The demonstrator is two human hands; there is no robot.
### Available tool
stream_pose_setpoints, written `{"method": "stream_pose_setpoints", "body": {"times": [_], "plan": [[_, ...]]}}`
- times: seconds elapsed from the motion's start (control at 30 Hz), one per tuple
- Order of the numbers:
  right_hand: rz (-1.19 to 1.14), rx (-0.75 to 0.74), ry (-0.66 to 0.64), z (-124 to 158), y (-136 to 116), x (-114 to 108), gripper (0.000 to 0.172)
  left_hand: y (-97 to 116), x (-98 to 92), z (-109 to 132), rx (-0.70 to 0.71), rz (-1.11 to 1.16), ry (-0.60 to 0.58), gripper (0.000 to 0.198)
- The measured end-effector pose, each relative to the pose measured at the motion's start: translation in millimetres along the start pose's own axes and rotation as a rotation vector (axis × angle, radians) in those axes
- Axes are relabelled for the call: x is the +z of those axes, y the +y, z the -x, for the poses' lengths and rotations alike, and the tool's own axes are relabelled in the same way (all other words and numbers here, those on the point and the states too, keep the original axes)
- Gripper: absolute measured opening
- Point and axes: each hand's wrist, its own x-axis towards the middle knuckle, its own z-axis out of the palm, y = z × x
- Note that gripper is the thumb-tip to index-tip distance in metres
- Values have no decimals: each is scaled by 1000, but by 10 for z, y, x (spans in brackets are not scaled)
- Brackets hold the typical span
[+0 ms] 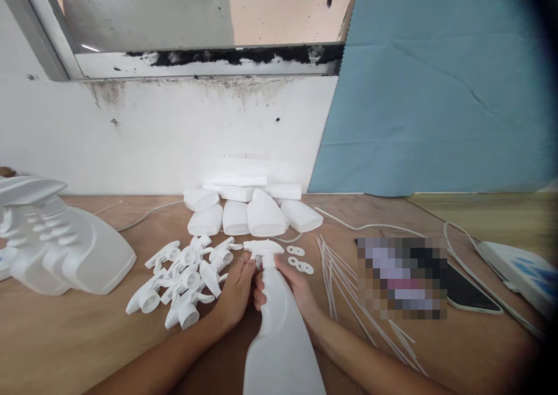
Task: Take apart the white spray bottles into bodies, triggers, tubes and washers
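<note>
A white spray bottle (pixel 283 337) stands at the front middle, tilted a little, with a white trigger head (pixel 265 247) on its neck. My left hand (pixel 238 287) grips the trigger head from the left, its fingers closed near the trigger. My right hand (pixel 293 287) wraps round the bottle's neck, with fingertips showing on the left side. Several loose white trigger heads (pixel 187 279) lie in a pile left of my left hand. White washers (pixel 300 265) lie just beyond my right hand.
White bottles (pixel 265 215) lie stacked by the wall. Several bottles with heads (pixel 87 250) stand at the left. Thin white tubes (pixel 344 284), a phone (pixel 471 293), a cable (pixel 370 226) and a white box (pixel 523 273) are on the right of the wooden table (pixel 43 337).
</note>
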Motion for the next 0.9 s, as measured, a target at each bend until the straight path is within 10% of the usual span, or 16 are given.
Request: {"method": "stream_pose_setpoints", "body": {"times": [0.9], "plan": [[13,-80,-12,-36,52,-56,47,17,3,31,29,-63,-3,43]]}}
